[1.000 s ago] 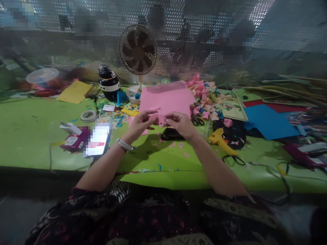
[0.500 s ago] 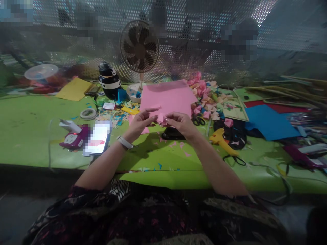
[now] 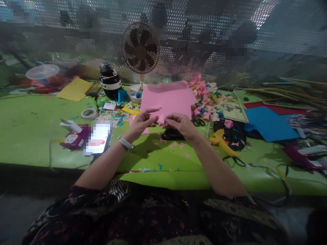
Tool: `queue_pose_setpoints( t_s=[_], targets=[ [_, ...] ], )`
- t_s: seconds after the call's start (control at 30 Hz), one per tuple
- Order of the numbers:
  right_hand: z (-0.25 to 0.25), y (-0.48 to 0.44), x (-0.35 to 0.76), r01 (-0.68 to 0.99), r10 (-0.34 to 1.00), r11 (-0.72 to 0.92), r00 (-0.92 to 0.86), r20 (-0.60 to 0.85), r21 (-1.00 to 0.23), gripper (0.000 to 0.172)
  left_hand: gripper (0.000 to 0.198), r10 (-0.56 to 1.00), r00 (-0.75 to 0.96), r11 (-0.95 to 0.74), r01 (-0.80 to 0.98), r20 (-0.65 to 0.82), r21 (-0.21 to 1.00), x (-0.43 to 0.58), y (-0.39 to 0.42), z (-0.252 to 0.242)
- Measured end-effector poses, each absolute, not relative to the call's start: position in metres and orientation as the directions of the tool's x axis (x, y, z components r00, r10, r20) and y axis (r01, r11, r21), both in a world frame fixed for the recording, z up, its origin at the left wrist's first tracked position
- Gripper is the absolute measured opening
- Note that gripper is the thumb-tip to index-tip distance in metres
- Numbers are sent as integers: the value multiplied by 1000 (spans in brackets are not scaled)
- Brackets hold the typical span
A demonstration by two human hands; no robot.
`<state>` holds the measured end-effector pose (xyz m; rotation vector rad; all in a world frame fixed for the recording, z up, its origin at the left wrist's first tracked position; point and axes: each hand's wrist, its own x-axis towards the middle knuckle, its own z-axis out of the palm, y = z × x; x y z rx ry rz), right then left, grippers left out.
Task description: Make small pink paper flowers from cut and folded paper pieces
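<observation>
Between my two hands is a small folded piece of pink paper (image 3: 160, 119), pinched at its edges. My left hand (image 3: 143, 121), with a pale watch band at the wrist, grips its left side between thumb and fingers. At the right side, my right hand (image 3: 180, 123) pinches it with thumb and forefinger. Behind the hands lies a large pink paper sheet (image 3: 167, 95). Under my right hand sits a black object (image 3: 173, 134), partly hidden. Small pink scraps (image 3: 182, 145) are strewn on the green table (image 3: 158, 156) below.
Folded paper flowers (image 3: 201, 90) heap behind right, near black-handled scissors (image 3: 198, 121) and a yellow glue gun (image 3: 223, 143). Blue paper (image 3: 270, 122) lies farther right. A lit phone (image 3: 98, 137), tape roll (image 3: 89, 114), black bottle (image 3: 110, 81) and fan (image 3: 140, 49) stand left and behind.
My hands stay in almost the same place, with the fingers shifting slightly on the pink paper. The whole view has moved a little.
</observation>
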<state>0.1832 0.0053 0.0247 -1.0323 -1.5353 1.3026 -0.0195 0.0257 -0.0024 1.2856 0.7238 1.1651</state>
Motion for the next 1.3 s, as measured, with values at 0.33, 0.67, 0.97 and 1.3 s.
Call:
queue_pose_setpoints(
  t_s=[0.33,0.67,0.97,1.3],
  targets=[
    [27,5,181,148,933,149,-347,90,-978,28,42,898,278,-278,-239,340,930,-15,30,-11],
    [24,7,181,185,912,178,-400,92,-966,30,40,857,335,-348,-181,391,920,-15,25,-10],
    [33,2,184,144,907,-5,-416,-65,-990,31,38,802,428,-371,-191,417,909,-14,18,-4],
    [36,1,182,149,889,-140,-417,-191,-979,41,55,772,465,-361,-241,434,901,-11,16,-7]
  ],
)
